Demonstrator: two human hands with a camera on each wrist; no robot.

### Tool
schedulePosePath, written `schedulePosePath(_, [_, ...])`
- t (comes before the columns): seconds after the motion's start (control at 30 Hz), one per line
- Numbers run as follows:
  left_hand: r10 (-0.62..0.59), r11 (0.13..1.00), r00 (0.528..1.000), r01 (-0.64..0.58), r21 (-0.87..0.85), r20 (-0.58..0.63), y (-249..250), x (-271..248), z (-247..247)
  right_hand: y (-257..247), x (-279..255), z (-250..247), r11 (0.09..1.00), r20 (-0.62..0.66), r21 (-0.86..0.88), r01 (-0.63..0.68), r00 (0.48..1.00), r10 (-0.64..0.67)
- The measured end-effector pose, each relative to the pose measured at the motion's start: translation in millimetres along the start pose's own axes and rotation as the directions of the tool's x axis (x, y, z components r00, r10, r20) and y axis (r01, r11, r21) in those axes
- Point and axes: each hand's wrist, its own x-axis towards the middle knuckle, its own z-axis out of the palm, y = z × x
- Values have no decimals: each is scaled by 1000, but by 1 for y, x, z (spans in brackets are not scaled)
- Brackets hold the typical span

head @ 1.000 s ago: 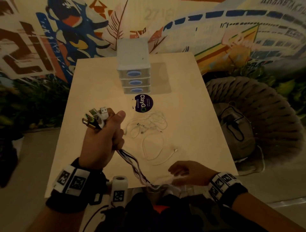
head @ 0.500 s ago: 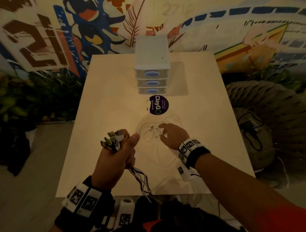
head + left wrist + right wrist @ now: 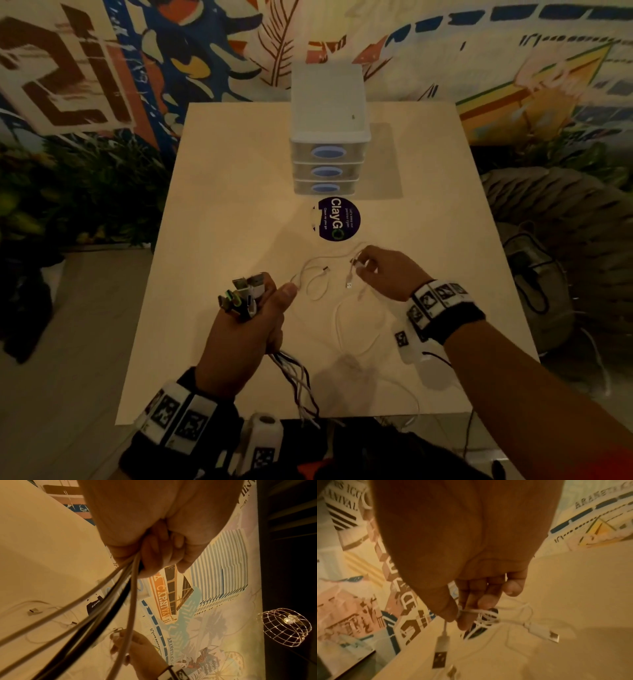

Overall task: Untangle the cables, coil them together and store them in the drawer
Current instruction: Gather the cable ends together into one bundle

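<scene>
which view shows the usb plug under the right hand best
The right wrist view: the usb plug hangs large and sharp on its white cable below the right hand, which pinches that cable. The head view shows it only as a speck; in the left wrist view I can't pick it out.

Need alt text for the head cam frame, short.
Seen from above, a left hand grips a bundle of cables, plugs up, while the right hand pinches a white cable off a tangle on a beige table. Behind stand a closed three-drawer unit and a round ClayGo sticker, against a mural wall.
</scene>
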Motion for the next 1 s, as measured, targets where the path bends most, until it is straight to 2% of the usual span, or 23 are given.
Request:
schedulePosePath(0.2, [8, 993, 997, -18, 118, 81, -1, 18, 10, 13, -22, -58, 973, -155, 215, 80, 987, -47])
schedulePosePath(0.27, [-3, 992, 994, -11, 125, 111, -1, 21, 14, 23, -31, -65, 971, -183, 166, 170, 973, -139])
schedulePosePath(0.33, [-3, 987, 992, -17, 160, 124, -2, 23, 17, 37, -40, -59, 968, -124, 68, 242, 965, -232])
schedulePosePath(0.37, [-2, 982, 992, -22, 188, 123, -3, 23, 19, 43, -43, -52, 972, -66, 28, 232, 971, -230])
schedulePosePath(0.43, [-9, 975, 993, -17, 222, 116, -3, 23, 23, 54, -49, -38, 992, 30, -21, 125, 992, -124])
schedulePosePath(0.53, [-35, 982, 993, 14, 190, 111, -6, 24, 28, 69, -54, -27, 999, -7, -24, -31, 999, 31])
schedulePosePath(0.63, [-51, 985, 993, 32, 169, 111, -8, 23, 32, 81, -56, -23, 990, -12, -6, -138, 990, 138])
schedulePosePath(0.8, [-61, 980, 992, 38, 196, 113, -14, 19, 32, 92, -52, -19, 961, 144, -83, -263, 951, 273])
schedulePosePath(0.87, [-63, 980, 992, 41, 197, 109, -17, 18, 31, 98, -48, -19, 955, 110, -52, -294, 948, 298])
schedulePosePath(1.0, [-53, 975, 993, 30, 222, 102, -18, 14, 28, 104, -40, -18, 951, -48, 0, -308, 950, 308])
